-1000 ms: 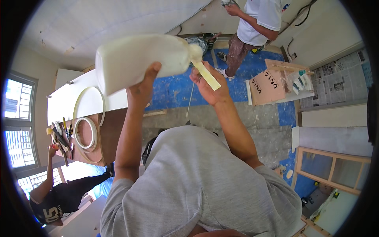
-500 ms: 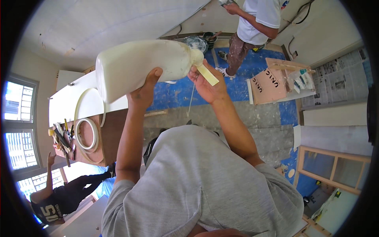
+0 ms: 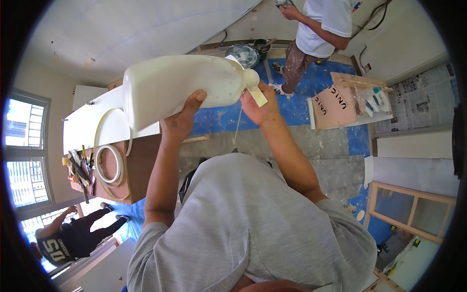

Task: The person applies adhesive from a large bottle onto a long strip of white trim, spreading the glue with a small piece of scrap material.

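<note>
A large white plastic bottle (image 3: 180, 82) lies tilted almost on its side in front of me, its capped neck (image 3: 250, 79) pointing right. My left hand (image 3: 179, 119) grips it from below, thumb along its near face. Close by the neck, my right hand (image 3: 262, 106) is closed on a short pale yellow strip (image 3: 259, 97), pinched at the fingers. The strip's upper end meets the neck; whether it touches cannot be seen. The far fingers of both hands are hidden.
To the left, a bench with a white top (image 3: 92, 119) bears a coil of edging strip (image 3: 109, 165) and several hand tools (image 3: 80, 168). A co-worker (image 3: 323, 29) stands ahead near buckets (image 3: 243, 56). Another person (image 3: 73, 238) is at lower left. A pinkish board (image 3: 331, 104) stands right.
The bottle and both hands have shifted slightly right and down in view. The person at lower left has moved, legs now apart. The right hand still holds the strip at the neck.
</note>
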{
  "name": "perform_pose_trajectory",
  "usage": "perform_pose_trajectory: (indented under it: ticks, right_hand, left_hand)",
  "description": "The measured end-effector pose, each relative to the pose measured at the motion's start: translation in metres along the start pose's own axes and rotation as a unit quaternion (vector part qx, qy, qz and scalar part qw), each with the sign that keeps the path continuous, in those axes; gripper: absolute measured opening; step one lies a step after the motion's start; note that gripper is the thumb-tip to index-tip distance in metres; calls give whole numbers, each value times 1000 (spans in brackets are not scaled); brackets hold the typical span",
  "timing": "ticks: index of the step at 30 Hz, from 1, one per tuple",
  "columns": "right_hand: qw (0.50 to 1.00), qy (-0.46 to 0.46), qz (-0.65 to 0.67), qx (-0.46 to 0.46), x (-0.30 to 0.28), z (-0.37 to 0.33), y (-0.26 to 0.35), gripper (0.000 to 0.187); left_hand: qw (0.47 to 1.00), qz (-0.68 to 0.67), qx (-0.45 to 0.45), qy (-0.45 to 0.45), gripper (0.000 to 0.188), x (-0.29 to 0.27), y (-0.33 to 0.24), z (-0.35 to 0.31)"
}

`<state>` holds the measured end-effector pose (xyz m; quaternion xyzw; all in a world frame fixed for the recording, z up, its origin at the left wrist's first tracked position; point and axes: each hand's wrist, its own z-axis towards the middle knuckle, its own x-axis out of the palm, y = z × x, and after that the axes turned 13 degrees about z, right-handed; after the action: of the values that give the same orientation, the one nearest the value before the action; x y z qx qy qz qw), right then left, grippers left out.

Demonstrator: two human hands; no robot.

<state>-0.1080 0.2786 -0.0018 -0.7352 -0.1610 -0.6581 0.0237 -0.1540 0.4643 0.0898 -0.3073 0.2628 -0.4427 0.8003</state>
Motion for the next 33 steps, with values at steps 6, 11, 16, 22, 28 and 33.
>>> perform_pose_trajectory:
  ticks: [6, 11, 16, 22, 28, 33]
  right_hand:
    - [994, 98, -51, 25, -6, 3, 19, 37]
    - [993, 97, -43, 47, -3, -6, 33, 47]
    - [990, 109, -71, 55, 3, -15, 47, 52]
    - [990, 109, -53, 77, 3, -10, 49, 52]
    - [993, 77, -45, 75, 8, 1, 39, 50]
    - [992, 97, -55, 62, 10, 19, 27, 48]
  left_hand:
    - [994, 105, -13, 15, 25, -3, 36, 17]
    - [999, 21, 1, -33, 24, 14, 28, 10]
    - [995, 68, -64, -25, 22, 17, 26, 15]
    - [994, 106, -29, 1, 34, 12, 32, 15]
    - [997, 72, -15, -17, 22, 10, 29, 30]
    - [1000, 10, -11, -27, 23, 8, 46, 39]
